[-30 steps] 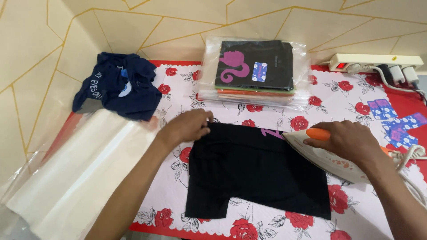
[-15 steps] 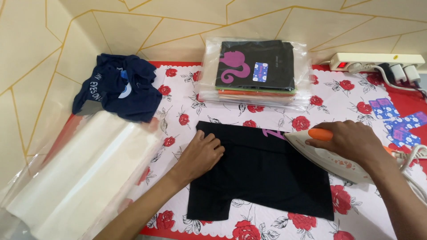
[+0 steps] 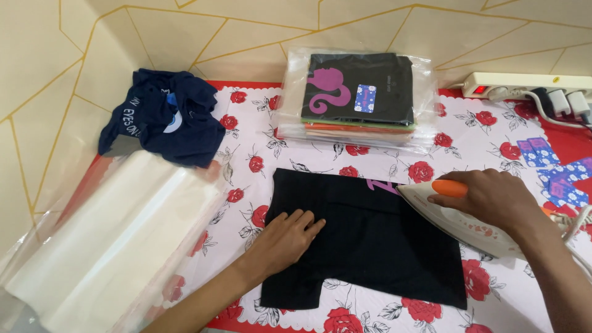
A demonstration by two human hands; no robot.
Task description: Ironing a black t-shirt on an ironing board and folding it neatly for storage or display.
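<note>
A black garment lies flat on a white cloth with red roses. My left hand presses flat on the garment's left part, fingers together. My right hand grips the orange handle of a white iron, which rests on the garment's right edge with its tip pointing left.
A stack of folded clothes in clear bags sits at the back. A crumpled navy garment lies at the back left. A pile of clear plastic bags is on the left. A white power strip with plugs is at the right.
My left hand slid from the garment's top left corner down toward its middle left. The iron stayed at the right edge.
</note>
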